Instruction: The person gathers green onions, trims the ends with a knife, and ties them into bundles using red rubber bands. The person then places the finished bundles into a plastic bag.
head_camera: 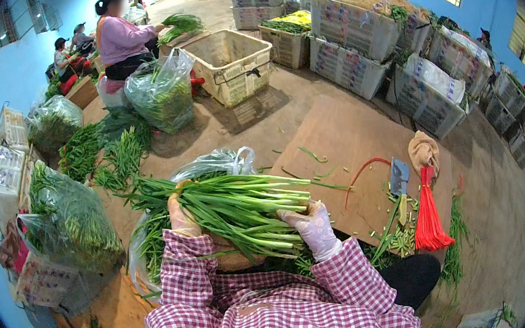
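A thick bunch of long green leafy stalks, likely garlic chives or young garlic greens, lies across both my hands in front of my body. My left hand, gloved, grips it around the leafy part. At the pale stem ends is my gloved right hand, thumb and fingers against the lower stems. Beneath and behind the bunch, a clear plastic bag holds more greens. To the right a cleaver with a pale yellow handle rests on a wooden board amid cut stem ends.
Red ties and a tan cloth lie at the board's right. Bagged greens stand on my left. Ahead are an open plastic crate and a seated person holding greens. Stacked crates line the right side.
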### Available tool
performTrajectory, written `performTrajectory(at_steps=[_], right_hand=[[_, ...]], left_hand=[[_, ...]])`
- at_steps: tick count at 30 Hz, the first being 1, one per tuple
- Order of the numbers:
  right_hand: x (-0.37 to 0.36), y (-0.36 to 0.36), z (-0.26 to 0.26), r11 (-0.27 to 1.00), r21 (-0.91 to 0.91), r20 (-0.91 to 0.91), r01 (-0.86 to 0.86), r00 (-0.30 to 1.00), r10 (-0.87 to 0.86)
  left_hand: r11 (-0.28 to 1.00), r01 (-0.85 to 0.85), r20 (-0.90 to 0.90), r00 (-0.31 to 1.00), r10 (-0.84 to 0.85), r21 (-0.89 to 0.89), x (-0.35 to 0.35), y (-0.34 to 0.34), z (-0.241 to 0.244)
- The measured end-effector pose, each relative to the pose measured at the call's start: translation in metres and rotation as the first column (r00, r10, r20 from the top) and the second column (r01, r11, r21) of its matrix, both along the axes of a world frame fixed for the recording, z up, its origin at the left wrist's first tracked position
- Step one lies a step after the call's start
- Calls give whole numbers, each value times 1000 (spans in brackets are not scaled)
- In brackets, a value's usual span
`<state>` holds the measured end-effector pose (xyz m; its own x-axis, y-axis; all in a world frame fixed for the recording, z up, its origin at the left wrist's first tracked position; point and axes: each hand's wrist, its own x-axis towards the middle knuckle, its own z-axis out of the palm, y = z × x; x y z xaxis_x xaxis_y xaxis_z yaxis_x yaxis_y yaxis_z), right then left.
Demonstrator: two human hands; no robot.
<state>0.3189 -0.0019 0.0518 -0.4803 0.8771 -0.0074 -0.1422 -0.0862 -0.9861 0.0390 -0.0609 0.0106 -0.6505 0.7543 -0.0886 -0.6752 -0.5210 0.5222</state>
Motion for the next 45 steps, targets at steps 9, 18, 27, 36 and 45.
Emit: performTrajectory(at_steps=[9, 18, 27, 36, 45], right_hand=[[0, -7, -11, 981, 116, -9, 153, 988, -153], [-2, -12, -15, 933, 272, -1, 234, 970, -243], [60, 4, -33, 997, 17, 5, 78, 997, -78], [74, 3, -35, 939, 4, 174, -345, 925, 339], [-9, -6, -25, 985, -75, -85, -157, 985, 151]], left_hand=[[992, -33, -240, 969, 63, 125, 5, -4, -12], [938, 106, -232, 954, -190, -330, -2, -1, 25], [999, 43, 83, 996, -41, -16, -43, 4, -35], [973, -33, -150, 989, -2, -229, -1, -6, 10], [842, -83, -316, 943, -107, -534, -23, -6, 4]])
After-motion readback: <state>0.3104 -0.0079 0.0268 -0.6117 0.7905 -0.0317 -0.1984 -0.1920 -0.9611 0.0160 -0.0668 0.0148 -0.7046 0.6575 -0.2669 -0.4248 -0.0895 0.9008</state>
